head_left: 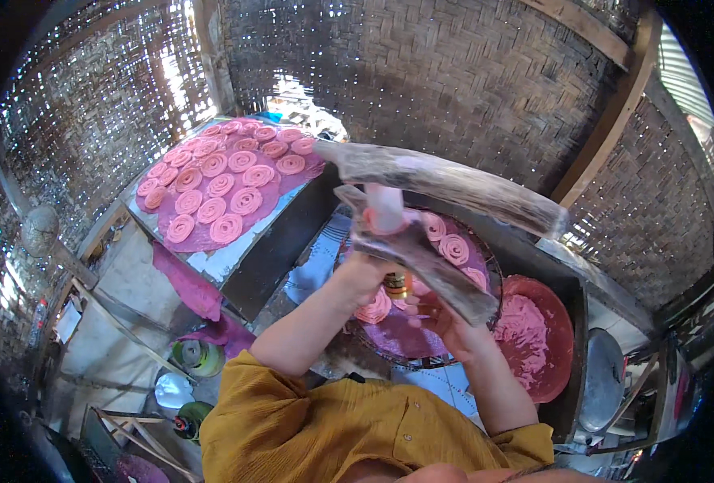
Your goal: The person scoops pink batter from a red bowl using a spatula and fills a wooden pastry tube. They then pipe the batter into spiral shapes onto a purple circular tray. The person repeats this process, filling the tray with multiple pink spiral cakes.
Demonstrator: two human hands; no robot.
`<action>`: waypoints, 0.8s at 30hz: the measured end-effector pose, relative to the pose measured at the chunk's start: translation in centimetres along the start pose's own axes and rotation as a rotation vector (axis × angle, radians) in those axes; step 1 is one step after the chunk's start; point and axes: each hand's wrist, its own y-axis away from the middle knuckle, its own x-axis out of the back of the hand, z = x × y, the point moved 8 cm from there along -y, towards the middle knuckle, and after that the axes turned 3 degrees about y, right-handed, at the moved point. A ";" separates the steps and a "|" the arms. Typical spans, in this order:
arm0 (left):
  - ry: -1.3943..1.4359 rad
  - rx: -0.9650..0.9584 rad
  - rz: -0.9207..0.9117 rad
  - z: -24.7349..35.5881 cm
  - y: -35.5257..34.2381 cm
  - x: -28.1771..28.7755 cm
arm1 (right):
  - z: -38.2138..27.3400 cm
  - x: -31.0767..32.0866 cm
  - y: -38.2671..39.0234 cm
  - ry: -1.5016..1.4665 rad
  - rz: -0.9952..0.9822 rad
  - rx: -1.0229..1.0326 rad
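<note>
A wooden press hangs in front of me: a long weathered upper beam (453, 183) and a shorter lower wooden piece (433, 262), joined by a pale pink, dough-smeared plunger (385, 208). My left hand (361, 275) is closed around the left part of the lower piece. Below that piece shows a gold metal cylinder (398, 283). My right hand (451, 324) is under the lower piece's right end, fingers apart beside the cylinder, with nothing visible in them. Beneath both hands, a round tray (405, 342) lined with purple cloth carries coiled pink dough rosettes (454, 249).
On the left, a dark-sided table (280, 249) bears many dough spirals (246, 199) on purple sheeting. A red basin (562, 346) of pink dough (522, 330) stands at right, beside a grey metal lid (602, 378). Woven bamboo walls (469, 88) close in the back. A green gas cylinder (198, 357) sits lower left.
</note>
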 end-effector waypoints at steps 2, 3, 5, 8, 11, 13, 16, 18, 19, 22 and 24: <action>-0.019 -0.061 0.049 1.6 0.5 0.3 | 0.6 0.0 -0.3 -0.038 -0.010 -0.024; -0.029 -0.047 0.055 1.9 0.7 0.6 | 1.0 0.0 -0.5 -0.006 -0.007 -0.033; -0.049 -0.021 0.066 2.7 1.0 1.4 | 1.7 -0.5 -1.0 0.061 -0.005 -0.052; 0.182 -0.057 0.033 2.8 2.4 3.9 | 0.9 -0.3 -3.3 0.857 0.086 0.376; 0.274 -0.060 0.128 2.4 4.1 8.2 | 0.7 -2.8 -4.9 1.385 0.138 0.652; 0.278 -0.129 0.255 3.3 5.8 10.0 | 2.3 -3.3 -6.5 1.407 0.106 0.556; 0.321 -0.204 0.312 5.0 8.5 12.1 | 4.3 -2.8 -9.2 1.460 0.138 0.463; 0.248 -0.259 0.338 6.3 10.1 13.5 | 4.3 -3.4 -10.3 1.528 0.143 0.433; 0.193 -0.280 0.309 7.0 10.6 13.7 | 4.3 -3.7 -10.9 1.564 0.145 0.417; 0.264 -0.298 0.077 8.6 10.9 12.8 | 4.5 -4.6 -12.2 1.650 0.103 0.313; 0.343 -0.297 -0.038 9.4 11.0 12.3 | 4.6 -5.1 -13.0 1.726 0.082 0.324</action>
